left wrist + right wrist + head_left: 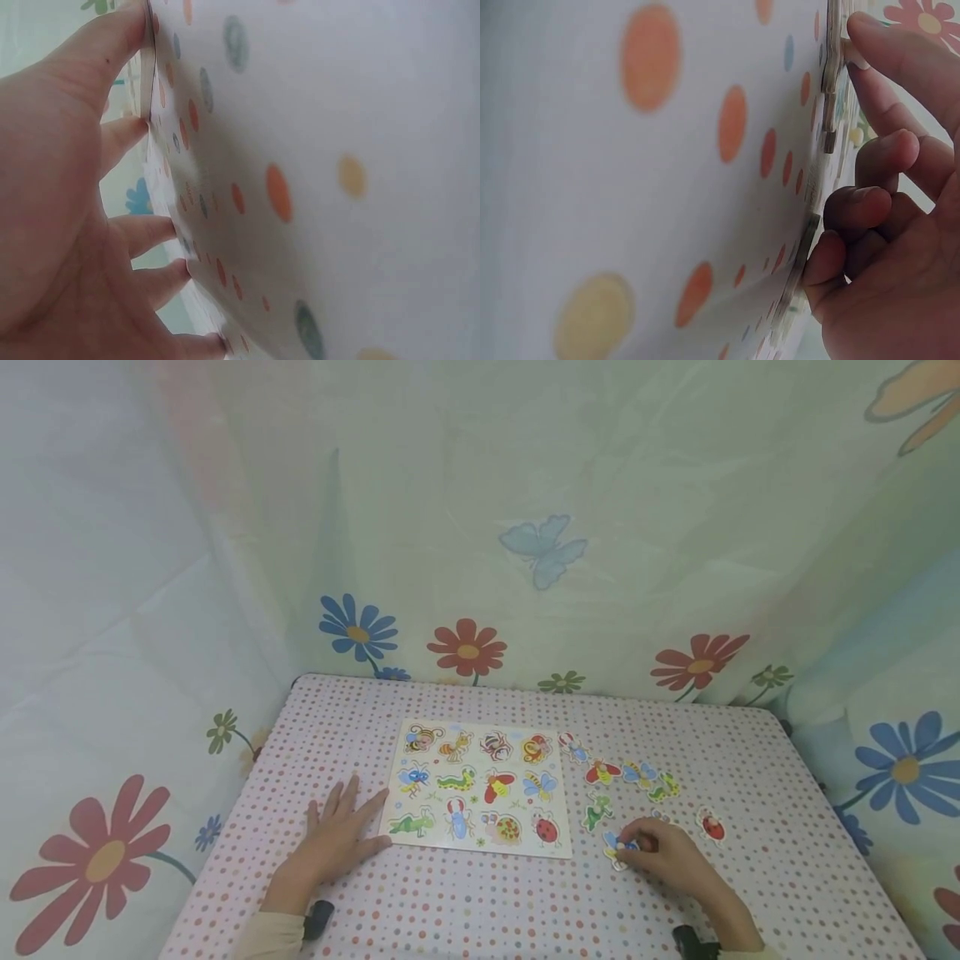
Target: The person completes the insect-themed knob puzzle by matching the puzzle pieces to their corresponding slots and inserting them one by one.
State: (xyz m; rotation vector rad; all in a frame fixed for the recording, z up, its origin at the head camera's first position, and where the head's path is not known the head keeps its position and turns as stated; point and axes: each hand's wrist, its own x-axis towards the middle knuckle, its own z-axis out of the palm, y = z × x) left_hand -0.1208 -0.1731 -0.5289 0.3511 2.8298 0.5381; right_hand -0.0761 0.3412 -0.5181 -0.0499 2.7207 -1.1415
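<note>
A flat puzzle board (480,852) with rows of printed insects lies on the table. My left hand (337,837) rests beside its left edge, fingers spread, thumb and index fingertip against the board. In the left wrist view, the fingertips (161,232) touch the dotted cloth. On the right, my right hand (667,852) pinches a blue-winged insect puzzle piece (611,853) between thumb and index finger, the other fingers curled. In the right wrist view that piece (830,60) appears edge-on, low over or on the cloth; I cannot tell which.
Loose pieces lie right of the board: a blue beetle (573,747), a red-winged bug (602,772), a blue-winged insect (640,774), a caterpillar (664,787), a grasshopper (597,812) and a ladybug (710,825). Another is partly hidden behind the right hand. A dotted cloth (435,910) covers the table.
</note>
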